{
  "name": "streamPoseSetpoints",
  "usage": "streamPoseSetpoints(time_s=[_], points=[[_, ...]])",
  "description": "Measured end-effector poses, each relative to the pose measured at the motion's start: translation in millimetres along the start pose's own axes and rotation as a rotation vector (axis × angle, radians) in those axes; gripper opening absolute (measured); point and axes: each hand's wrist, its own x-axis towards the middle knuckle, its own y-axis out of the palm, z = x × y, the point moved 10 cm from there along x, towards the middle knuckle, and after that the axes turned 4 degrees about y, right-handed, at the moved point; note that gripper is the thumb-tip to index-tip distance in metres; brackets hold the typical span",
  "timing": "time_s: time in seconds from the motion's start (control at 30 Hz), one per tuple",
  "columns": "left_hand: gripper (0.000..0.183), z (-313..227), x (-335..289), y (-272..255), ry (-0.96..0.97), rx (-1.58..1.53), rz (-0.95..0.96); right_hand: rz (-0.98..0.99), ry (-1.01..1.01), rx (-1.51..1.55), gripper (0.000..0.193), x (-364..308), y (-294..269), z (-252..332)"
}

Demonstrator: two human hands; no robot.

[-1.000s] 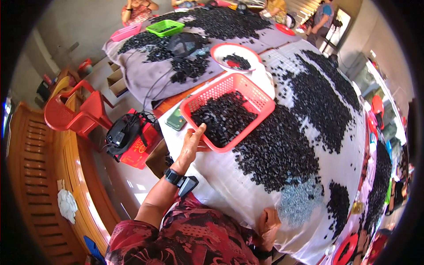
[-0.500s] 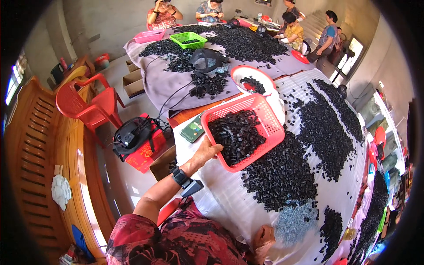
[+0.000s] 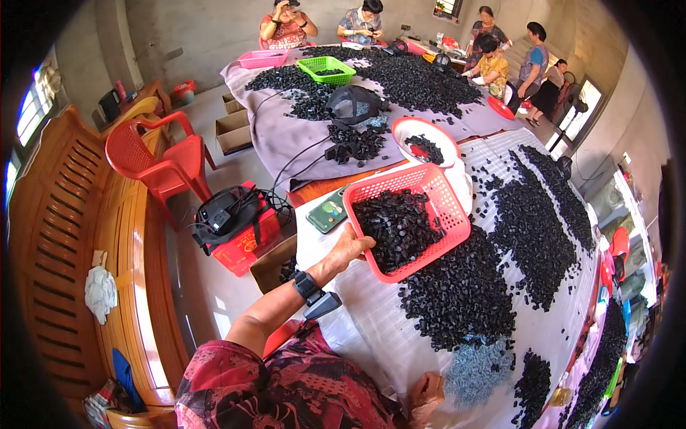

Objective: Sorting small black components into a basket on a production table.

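Note:
My left hand (image 3: 351,247) grips the near left rim of a pink-red plastic basket (image 3: 451,207) with perforated sides. Inside the basket lie many small black pieces (image 3: 396,227), short and tube-like, too small to name. The basket sits tilted over the white-covered table, partly covering a large heap of similar black pieces (image 3: 457,297). My right hand (image 3: 426,393) is low at the table's near edge, fingers curled in; what it holds, if anything, is hidden. Beside it lies a patch of small bluish-clear pieces (image 3: 479,372).
A dark green flat case (image 3: 328,212) lies left of the basket, and a red-rimmed white basin (image 3: 446,136) stands behind it. Farther back are a green basket (image 3: 346,74), a black cap (image 3: 351,107) and several people. A red chair (image 3: 171,161) and wooden bench (image 3: 53,243) stand left.
The view has turned slightly left, so the surroundings sit farther right and a little lower in the picture. My left hand keeps its grip on the basket; my right hand stays low.

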Motion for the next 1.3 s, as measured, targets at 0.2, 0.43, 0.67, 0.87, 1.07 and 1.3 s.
streamPoseSetpoints(time_s=[0.2, 0.43, 0.67, 0.87, 1.07, 1.3], points=[[0.045, 12, 7, -14, -0.064, 0.067, 0.033, 0.024, 0.004, -0.030, 0.004, -6, 6, -15], [0.036, 11, 14, -31, -0.119, 0.294, 0.059, 0.020, -0.013, -0.069, 0.004, 6, 4, -9], [0.061, 55, -29, -32, -0.110, 0.068, -0.045, 0.084, 0.020, -0.042, 0.007, 8, -2, -6], [0.004, 56, -99, 67, -0.003, 0.269, 0.317, 0.117, -0.006, -0.044, 0.009, 6, -3, -5], [0.013, 5, -110, 161, 0.873, 0.884, 0.533, 0.043, 0.054, -0.126, 0.014, 15, -14, -12], [0.013, 48, -99, 193, 1.007, 1.316, 0.519, 0.028, 0.091, -0.078, 0.019, 22, -24, -9]])
